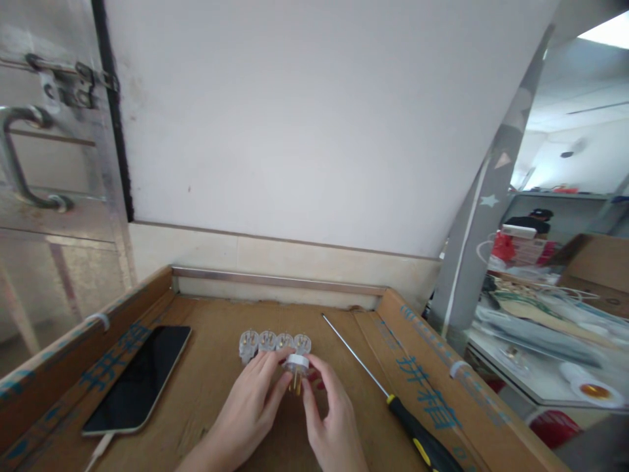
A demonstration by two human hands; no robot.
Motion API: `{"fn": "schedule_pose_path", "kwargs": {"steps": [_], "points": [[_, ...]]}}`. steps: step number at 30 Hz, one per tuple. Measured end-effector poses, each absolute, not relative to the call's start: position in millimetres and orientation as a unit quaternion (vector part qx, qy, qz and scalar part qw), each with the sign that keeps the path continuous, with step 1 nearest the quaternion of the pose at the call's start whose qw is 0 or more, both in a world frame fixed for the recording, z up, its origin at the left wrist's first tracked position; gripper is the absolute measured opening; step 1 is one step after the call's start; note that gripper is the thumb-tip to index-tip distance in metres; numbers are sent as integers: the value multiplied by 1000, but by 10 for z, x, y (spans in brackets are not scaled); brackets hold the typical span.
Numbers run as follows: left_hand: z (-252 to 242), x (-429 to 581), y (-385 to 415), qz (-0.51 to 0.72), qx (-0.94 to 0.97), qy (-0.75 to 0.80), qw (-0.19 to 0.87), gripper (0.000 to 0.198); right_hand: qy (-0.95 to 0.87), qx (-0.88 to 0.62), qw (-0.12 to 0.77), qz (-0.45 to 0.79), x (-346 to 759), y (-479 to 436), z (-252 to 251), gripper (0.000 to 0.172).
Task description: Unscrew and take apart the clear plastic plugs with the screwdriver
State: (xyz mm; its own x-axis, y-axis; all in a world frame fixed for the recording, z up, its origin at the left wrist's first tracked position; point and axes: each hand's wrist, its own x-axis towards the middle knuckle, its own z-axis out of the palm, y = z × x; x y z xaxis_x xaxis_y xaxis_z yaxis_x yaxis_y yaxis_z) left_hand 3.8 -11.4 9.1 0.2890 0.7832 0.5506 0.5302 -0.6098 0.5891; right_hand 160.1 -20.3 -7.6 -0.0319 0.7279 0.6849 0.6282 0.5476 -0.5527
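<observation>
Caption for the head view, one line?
Left hand and right hand hold a clear plug; four plugs behind, phone left, screwdriver right.

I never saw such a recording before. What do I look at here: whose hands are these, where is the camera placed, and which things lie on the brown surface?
There is no machine here: a person works with bare hands, and the single picture comes from a camera worn on that person's head, looking forward and down. The left hand and the right hand together pinch a small plug with a pale cap and brass pins. Beyond them, a row of four clear plugs lies on the cardboard surface. To the left lies a dark phone with a cable attached; to the right lies a long screwdriver with a black and yellow handle.
</observation>
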Motion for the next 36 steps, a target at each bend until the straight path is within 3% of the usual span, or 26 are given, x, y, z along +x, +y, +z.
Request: {"fn": "schedule_pose_path", "kwargs": {"steps": [12, 29, 36], "points": [[107, 39, -95, 420, 793, 415, 149, 23, -724, -478, 497, 4, 1601, -200, -131, 25], [67, 43, -94, 415, 804, 407, 124, 23, -726, -474, 496, 45, 1584, -188, -119, 27], [33, 57, -124, 414, 810, 398, 115, 37, -699, -483, 526, 26, 1607, -188, -168, 25]]}}
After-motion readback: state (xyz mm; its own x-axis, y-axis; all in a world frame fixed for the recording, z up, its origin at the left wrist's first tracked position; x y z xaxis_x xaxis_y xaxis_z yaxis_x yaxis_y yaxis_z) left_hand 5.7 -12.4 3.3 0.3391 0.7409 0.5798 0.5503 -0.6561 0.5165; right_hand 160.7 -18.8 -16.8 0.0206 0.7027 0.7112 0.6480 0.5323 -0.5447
